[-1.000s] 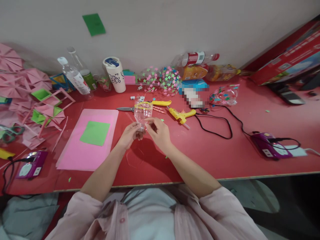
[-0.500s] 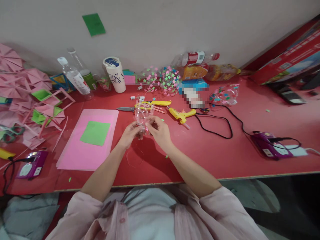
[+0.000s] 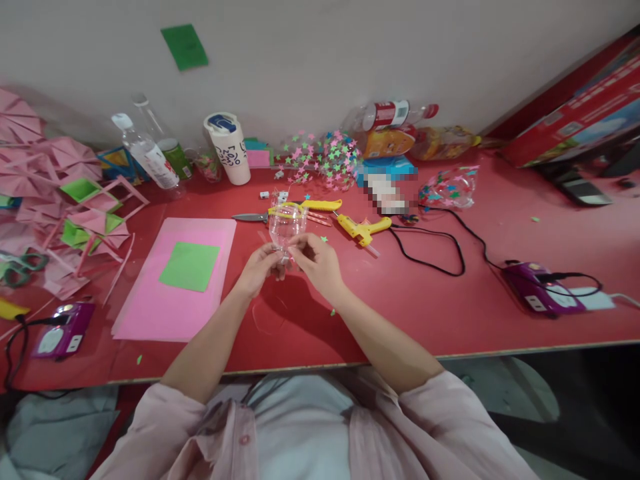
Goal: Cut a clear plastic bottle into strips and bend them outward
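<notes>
Above the middle of the red table, a clear plastic bottle piece (image 3: 287, 227), probably a cut-off bottle top, is held with its wide end up. My left hand (image 3: 260, 268) is closed around its narrow lower end. My right hand (image 3: 317, 261) pinches at the same end from the other side, its thumb and forefinger against the plastic. A small pink star shows by the right fingertips; whether it is stuck on or held I cannot tell. Just behind the piece lie scissors (image 3: 250, 217) and a yellow-handled cutter (image 3: 325, 205). A yellow glue gun (image 3: 361, 230) rests to the right.
Left of my hands lie pink sheets (image 3: 140, 307) with a green square (image 3: 190, 267) on top. Star-covered clear pieces (image 3: 341, 160), a white cup (image 3: 228, 150) and bottles (image 3: 150, 157) line the wall. Purple power strips (image 3: 537, 290) sit on both sides, and a black cord (image 3: 440, 267) loops at right.
Both hands stay in nearly the same place. The bottle piece has turned slightly in the fingers, and the pink star is now less visible.
</notes>
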Tool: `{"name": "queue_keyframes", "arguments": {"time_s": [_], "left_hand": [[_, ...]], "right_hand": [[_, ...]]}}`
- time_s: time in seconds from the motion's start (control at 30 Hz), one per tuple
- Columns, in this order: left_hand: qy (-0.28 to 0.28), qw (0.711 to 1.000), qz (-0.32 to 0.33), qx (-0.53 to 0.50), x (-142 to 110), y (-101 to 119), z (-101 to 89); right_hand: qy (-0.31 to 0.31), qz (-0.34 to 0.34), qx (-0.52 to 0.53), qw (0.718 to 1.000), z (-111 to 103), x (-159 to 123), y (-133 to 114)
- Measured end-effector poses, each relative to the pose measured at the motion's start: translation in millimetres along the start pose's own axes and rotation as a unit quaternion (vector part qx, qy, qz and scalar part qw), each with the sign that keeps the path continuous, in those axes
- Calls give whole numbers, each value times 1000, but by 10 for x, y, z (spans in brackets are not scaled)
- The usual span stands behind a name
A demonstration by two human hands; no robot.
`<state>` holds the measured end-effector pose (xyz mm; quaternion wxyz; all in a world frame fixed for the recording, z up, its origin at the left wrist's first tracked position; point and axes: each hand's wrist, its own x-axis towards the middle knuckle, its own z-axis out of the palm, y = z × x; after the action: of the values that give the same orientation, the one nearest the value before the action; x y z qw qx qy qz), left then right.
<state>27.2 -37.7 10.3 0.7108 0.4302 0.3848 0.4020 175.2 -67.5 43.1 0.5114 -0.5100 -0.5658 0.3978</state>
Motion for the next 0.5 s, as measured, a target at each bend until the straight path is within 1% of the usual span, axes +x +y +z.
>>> {"name": "queue_keyframes", "arguments": {"time_s": [0.1,0.2,0.33,0.5], "left_hand": [[1,1000,-4,2,-3,-5,-2],[9,1000,3,1,3,-8,-10],[21,1000,19,-1,13,-3,-13],[16,1000,25,1,1,12,6]], "right_hand": [[-4,-38,-82,996,-13,11,25],[-11,-63,-133,989,-17,11,47],[-20,-81,-151,985,-5,-10,64],[-35,-98,-173,979,4,-27,76]]}}
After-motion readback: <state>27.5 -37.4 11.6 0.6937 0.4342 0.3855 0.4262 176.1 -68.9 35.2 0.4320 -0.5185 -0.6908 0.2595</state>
